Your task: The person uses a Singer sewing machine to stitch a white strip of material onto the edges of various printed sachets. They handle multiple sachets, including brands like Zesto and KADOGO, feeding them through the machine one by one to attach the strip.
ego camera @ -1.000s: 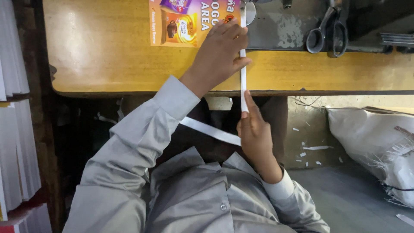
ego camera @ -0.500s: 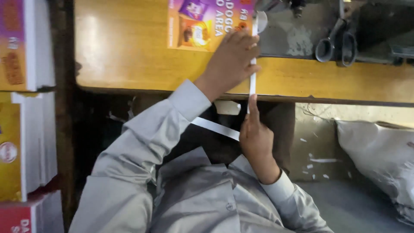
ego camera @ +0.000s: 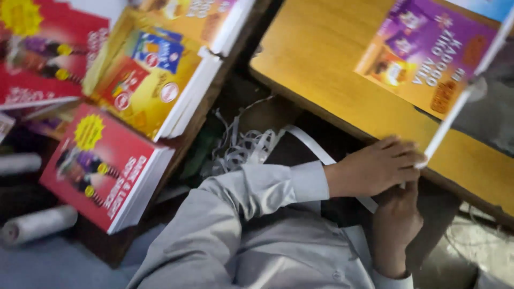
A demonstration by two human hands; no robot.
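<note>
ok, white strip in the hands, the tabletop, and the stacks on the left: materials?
White strip: looks like thin paper or card, flat, matte, narrow. Tabletop: wood or wood-look laminate, yellow-brown with faint grain and a soft sheen. Stacks: printed paper sheets, glossy colour top, white edges layered. Left hand and right hand pinch the strip.

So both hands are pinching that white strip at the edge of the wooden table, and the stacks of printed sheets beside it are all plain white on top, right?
Not quite. The left hand and right hand do meet at the white strip by the wooden table, but the stacks of printed sheets are brightly coloured on top, red and yellow; only their edges are white. The head view shows this.
</note>
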